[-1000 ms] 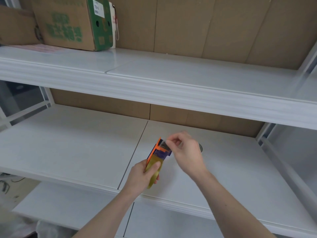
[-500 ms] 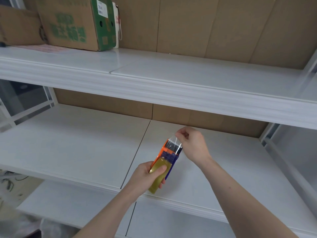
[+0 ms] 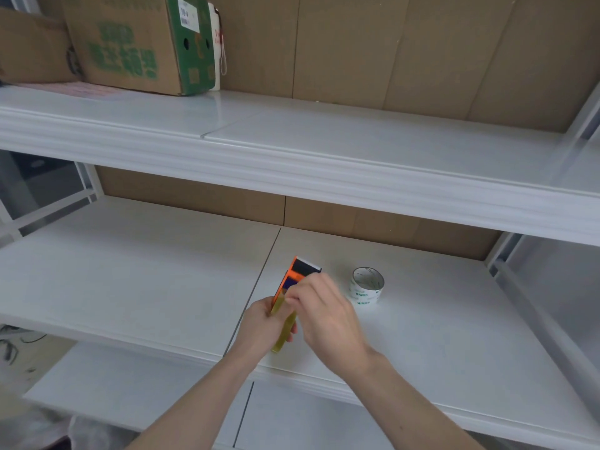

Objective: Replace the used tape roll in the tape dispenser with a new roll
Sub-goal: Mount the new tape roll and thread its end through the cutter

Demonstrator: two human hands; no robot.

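An orange and dark blue tape dispenser (image 3: pixel 297 274) with a yellowish tape roll (image 3: pixel 283 332) in it is held upright above the middle shelf (image 3: pixel 130 280). My left hand (image 3: pixel 259 323) grips it from the left side at the roll. My right hand (image 3: pixel 321 313) lies against the dispenser's right side, fingers curled at the roll; what its fingertips pinch is hidden. A nearly used-up clear tape roll (image 3: pixel 368 285) with a white printed core stands on the shelf just right of my right hand.
The upper shelf (image 3: pixel 292 147) overhangs the work area, with cardboard boxes (image 3: pixel 136 40) at its back left. A white upright post (image 3: pixel 506 254) bounds the shelf on the right. A lower shelf (image 3: pixel 130 394) shows below.
My right hand came down from the dispenser's top edge, where it held a pulled strip of clear tape, to the dispenser's side by the roll. The roll on the shelf has become visible.
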